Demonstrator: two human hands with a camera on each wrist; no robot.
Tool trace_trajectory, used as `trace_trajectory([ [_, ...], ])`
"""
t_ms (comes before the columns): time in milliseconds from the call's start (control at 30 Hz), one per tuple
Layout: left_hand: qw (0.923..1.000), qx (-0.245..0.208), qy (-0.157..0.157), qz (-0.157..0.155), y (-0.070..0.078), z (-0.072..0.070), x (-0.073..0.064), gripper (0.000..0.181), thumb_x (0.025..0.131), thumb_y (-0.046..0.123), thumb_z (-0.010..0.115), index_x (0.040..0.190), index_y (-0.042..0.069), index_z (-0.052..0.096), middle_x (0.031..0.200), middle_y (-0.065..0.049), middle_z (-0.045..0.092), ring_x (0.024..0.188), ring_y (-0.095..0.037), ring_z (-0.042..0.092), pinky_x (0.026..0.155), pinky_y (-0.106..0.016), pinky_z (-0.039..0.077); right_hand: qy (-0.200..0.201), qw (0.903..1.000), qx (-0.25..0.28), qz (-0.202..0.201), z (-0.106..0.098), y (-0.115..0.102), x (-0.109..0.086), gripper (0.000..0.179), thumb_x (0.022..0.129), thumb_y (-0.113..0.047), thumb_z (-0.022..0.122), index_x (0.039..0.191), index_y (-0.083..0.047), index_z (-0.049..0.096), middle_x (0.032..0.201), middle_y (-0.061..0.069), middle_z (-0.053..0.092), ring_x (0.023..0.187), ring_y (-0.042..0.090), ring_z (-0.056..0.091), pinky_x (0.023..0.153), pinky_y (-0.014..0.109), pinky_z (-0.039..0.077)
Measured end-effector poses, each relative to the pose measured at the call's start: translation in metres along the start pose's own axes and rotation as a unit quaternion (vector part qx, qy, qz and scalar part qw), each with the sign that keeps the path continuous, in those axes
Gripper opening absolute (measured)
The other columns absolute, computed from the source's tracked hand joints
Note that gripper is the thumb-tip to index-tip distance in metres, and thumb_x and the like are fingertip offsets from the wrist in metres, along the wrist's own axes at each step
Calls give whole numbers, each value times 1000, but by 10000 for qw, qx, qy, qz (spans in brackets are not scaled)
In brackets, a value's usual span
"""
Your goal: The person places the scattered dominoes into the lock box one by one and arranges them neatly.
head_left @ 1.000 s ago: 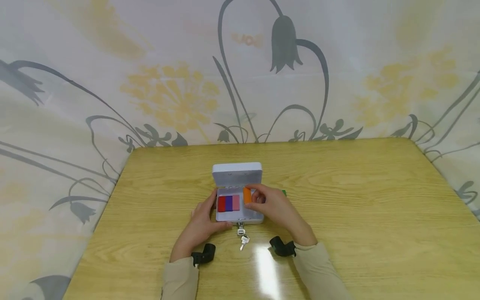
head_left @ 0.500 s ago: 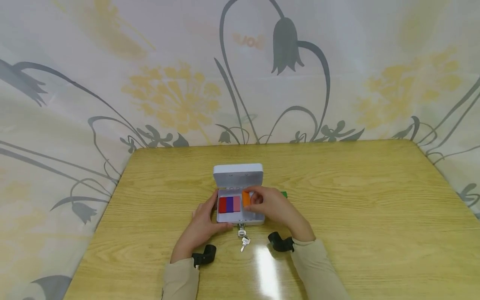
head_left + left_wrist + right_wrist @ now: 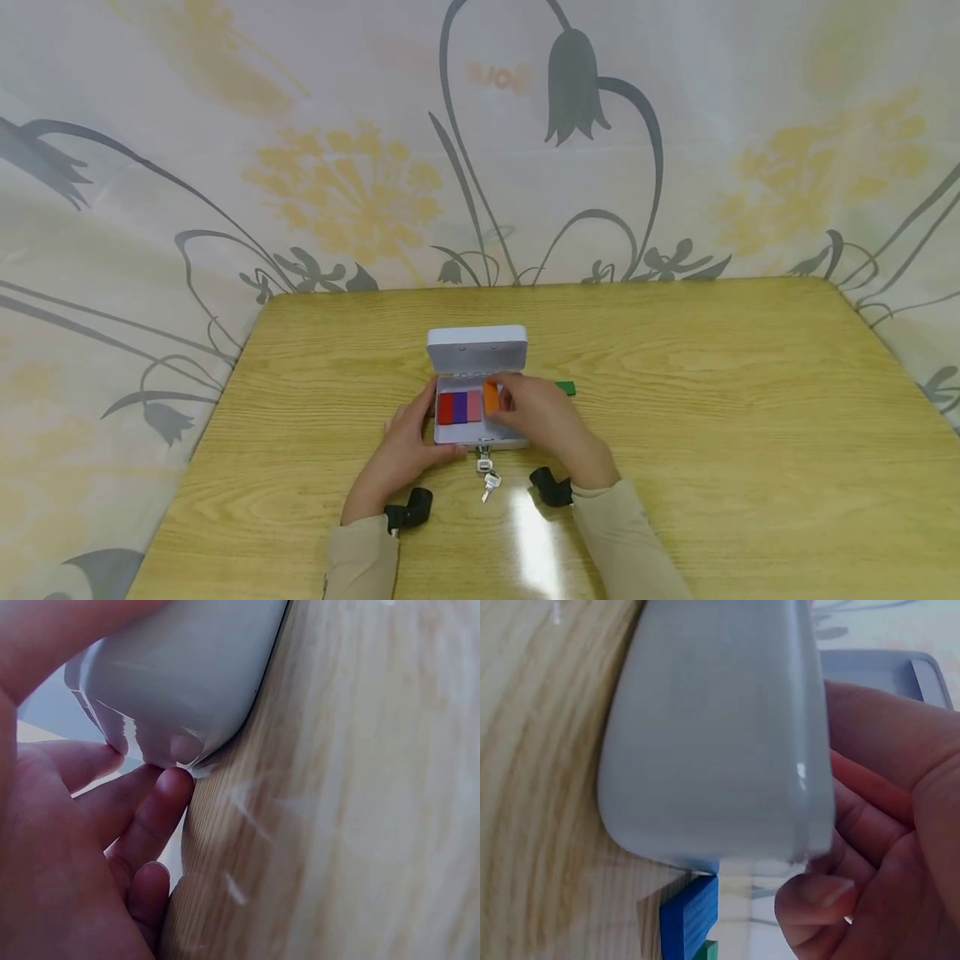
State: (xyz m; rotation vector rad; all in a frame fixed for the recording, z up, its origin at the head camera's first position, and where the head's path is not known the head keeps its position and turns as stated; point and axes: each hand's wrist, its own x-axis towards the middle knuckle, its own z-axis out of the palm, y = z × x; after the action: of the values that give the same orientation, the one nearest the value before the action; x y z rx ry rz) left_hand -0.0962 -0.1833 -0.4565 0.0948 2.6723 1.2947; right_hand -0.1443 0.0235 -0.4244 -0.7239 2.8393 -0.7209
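Observation:
A small white lockbox (image 3: 456,433) stands on the table with its lid (image 3: 477,358) raised. Inside, at the left, red (image 3: 446,408), purple (image 3: 460,408) and pink (image 3: 474,407) blocks lie side by side. My left hand (image 3: 407,442) grips the box's left front corner, thumb along the front wall; its fingertips touch the white wall in the left wrist view. Between thumb and fingers, my right hand (image 3: 551,423) pinches an orange block (image 3: 491,397) inside the box, a small gap right of the pink one. The box wall hides that block in the right wrist view.
Two keys (image 3: 491,483) hang from the front lock. A green block (image 3: 566,387) lies on the table behind my right hand. In the right wrist view a blue block (image 3: 686,922) lies beside the box. A patterned cloth (image 3: 345,183) rises behind the table.
The orange block has shifted slightly left toward the pink one, with my right hand and forearm moving left. More of the green block shows. My left hand keeps its place.

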Motion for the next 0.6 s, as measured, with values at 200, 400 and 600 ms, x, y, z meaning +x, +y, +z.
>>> trace_trajectory([
  [200,9999,102,49,49,-1,1,1,104,62,50,76,143,33,13,138,9,33,117,-17,30,94,-42,23,163,9991,-381,-117,5,-2,1,39,75,-28,72,109,-14,59,63,-8,45,56,8,42,50,24,33],
  [400,9998,91,133,135,-2,1,1,102,62,47,77,142,33,15,137,9,36,114,-16,32,91,-39,22,184,9986,-492,-67,7,-6,2,36,74,-27,72,106,-15,59,61,-7,43,56,10,41,49,25,31],
  [600,9995,194,164,209,-2,2,1,103,62,47,77,143,29,16,138,8,35,110,-14,34,88,-37,23,280,9979,-581,-60,10,-8,1,38,73,-26,73,108,-17,60,68,-6,50,61,13,45,51,29,35],
])
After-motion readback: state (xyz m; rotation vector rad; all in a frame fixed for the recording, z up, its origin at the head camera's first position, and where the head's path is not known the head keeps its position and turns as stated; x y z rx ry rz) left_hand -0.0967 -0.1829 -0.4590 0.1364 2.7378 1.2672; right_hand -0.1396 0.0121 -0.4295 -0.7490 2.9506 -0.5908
